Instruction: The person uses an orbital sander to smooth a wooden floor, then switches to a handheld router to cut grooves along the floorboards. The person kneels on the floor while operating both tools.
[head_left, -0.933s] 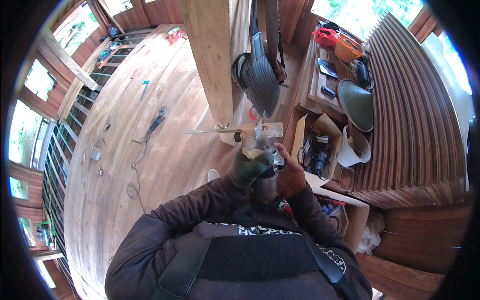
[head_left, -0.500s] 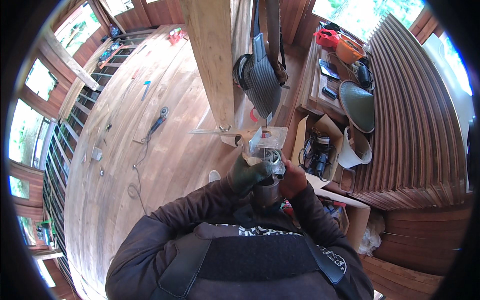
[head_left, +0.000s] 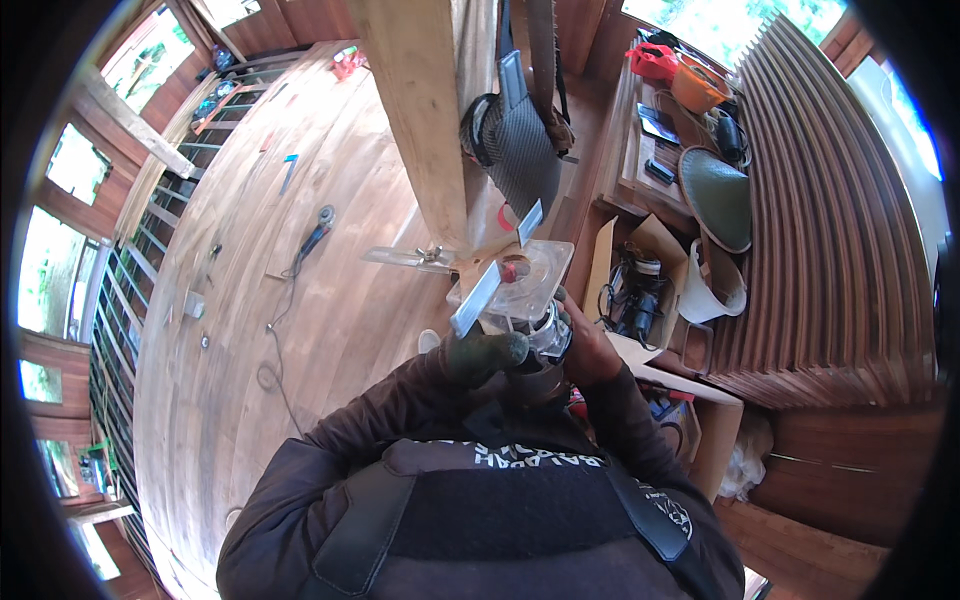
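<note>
1. Plank floor (head_left: pixel 230 270), left of frame; a corded power tool (head_left: pixel 318 232) lies on it, presumably kept clear of the feet.
2. Wooden post (head_left: pixel 410 110), upper centre.
3. Left hand (head_left: pixel 488 358), gloved, centre: curled around the router's near left side, probably to bear its weight.
4. Router (head_left: pixel 550 335), centre, held off the floor between both hands; its clear base plate (head_left: pixel 548 283) faces upward, apparently for viewing.
5. Right hand (head_left: pixel 592 350): fingers against the router's right side, likely steadying it; pressure cannot be told.
6. Stacked boards (head_left: pixel 830 220), right.
</note>
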